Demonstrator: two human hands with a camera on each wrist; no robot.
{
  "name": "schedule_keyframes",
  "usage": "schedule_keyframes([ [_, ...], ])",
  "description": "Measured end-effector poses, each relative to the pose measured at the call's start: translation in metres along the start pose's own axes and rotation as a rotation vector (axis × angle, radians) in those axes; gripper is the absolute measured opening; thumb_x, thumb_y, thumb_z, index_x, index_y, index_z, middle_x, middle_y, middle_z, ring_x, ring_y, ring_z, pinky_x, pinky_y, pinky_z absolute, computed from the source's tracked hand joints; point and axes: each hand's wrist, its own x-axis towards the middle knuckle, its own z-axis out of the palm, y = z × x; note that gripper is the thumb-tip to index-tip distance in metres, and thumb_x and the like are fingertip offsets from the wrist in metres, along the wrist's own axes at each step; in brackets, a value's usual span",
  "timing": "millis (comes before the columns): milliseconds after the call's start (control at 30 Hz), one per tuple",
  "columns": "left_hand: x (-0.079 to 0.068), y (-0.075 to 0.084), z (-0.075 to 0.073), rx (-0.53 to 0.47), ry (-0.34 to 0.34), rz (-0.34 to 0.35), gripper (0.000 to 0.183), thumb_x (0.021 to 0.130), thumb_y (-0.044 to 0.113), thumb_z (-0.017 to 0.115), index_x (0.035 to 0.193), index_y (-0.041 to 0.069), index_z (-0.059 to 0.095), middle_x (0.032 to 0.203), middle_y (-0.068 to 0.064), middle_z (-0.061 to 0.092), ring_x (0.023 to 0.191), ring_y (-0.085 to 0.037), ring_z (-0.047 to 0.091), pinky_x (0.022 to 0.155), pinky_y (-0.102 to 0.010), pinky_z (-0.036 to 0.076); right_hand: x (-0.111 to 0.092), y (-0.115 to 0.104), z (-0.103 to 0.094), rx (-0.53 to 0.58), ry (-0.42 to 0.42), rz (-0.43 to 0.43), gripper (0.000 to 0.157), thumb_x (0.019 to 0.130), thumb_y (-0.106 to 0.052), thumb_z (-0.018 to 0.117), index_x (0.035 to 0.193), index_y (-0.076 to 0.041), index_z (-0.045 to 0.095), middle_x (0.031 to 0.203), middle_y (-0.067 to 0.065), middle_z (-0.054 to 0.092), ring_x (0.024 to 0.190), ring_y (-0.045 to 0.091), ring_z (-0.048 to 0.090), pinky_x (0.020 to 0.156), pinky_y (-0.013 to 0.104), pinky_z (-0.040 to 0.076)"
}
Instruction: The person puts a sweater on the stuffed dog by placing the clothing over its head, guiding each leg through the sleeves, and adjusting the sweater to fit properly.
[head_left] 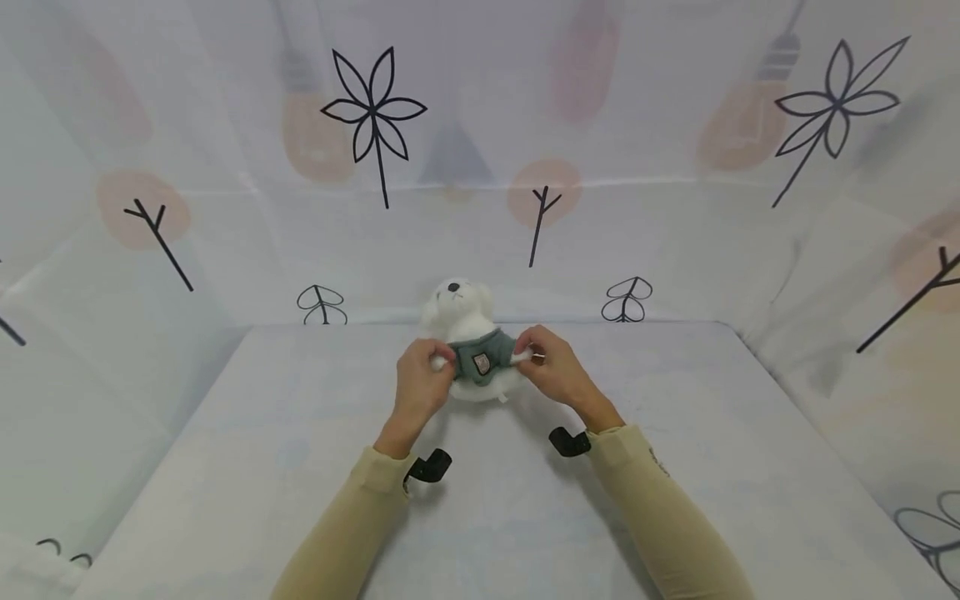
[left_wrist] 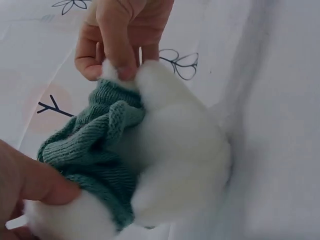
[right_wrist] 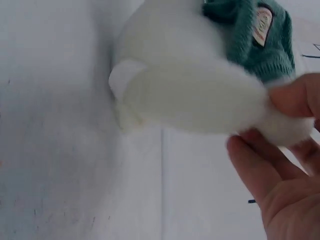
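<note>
A white plush dog (head_left: 459,312) with a dark nose wears a green knitted sweater (head_left: 491,354) with a small badge on its front. It leans back at the far part of the table, face tilted upward. My left hand (head_left: 425,379) pinches the paw on the toy's left side as seen from the head, thumb pressing near the cuff in the left wrist view. On the opposite side, my right hand (head_left: 553,367) pinches a white limb (right_wrist: 200,97) between thumb and fingers. Part of each paw is hidden by the fingers.
A pale cloth covers the table (head_left: 480,517). Behind it rises a white patterned backdrop (head_left: 465,233) printed with plants and lamps, and similar cloth hangs at both sides. Black wrist mounts (head_left: 431,465) sit below both hands.
</note>
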Motion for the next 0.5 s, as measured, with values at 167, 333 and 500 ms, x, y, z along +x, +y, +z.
schedule_keyframes([
  [167, 0.000, -0.002, 0.000, 0.009, -0.082, 0.016, 0.008, 0.080, 0.000, 0.063, 0.086, 0.004, 0.065, 0.085, -0.008, 0.061, 0.082, -0.024, 0.058, 0.078, -0.039, 0.048, 0.002, 0.006, -0.007, -0.096, -0.137, 0.026, 0.016, 0.082, -0.002, 0.066, 0.091, -0.011, 0.057, 0.100, 0.003, 0.059, 0.104, 0.023, 0.056, 0.092, 0.046, 0.046],
  [333, -0.002, -0.001, 0.003, -0.026, -0.084, 0.031, 0.007, 0.084, 0.005, 0.067, 0.091, 0.005, 0.065, 0.084, -0.008, 0.060, 0.079, -0.021, 0.057, 0.073, -0.036, 0.052, -0.001, -0.004, -0.019, -0.208, -0.212, 0.002, 0.014, 0.081, -0.015, 0.071, 0.083, -0.016, 0.057, 0.088, -0.004, 0.059, 0.093, 0.019, 0.057, 0.080, 0.041, 0.045],
  [500, -0.004, -0.001, 0.008, -0.004, -0.055, 0.108, 0.023, 0.077, -0.002, 0.069, 0.099, 0.003, 0.065, 0.086, -0.010, 0.055, 0.079, -0.022, 0.054, 0.072, -0.036, 0.053, 0.000, -0.007, -0.019, -0.243, -0.096, -0.116, 0.012, 0.088, -0.023, 0.069, 0.087, -0.014, 0.061, 0.089, -0.001, 0.059, 0.088, 0.018, 0.057, 0.077, 0.039, 0.048],
])
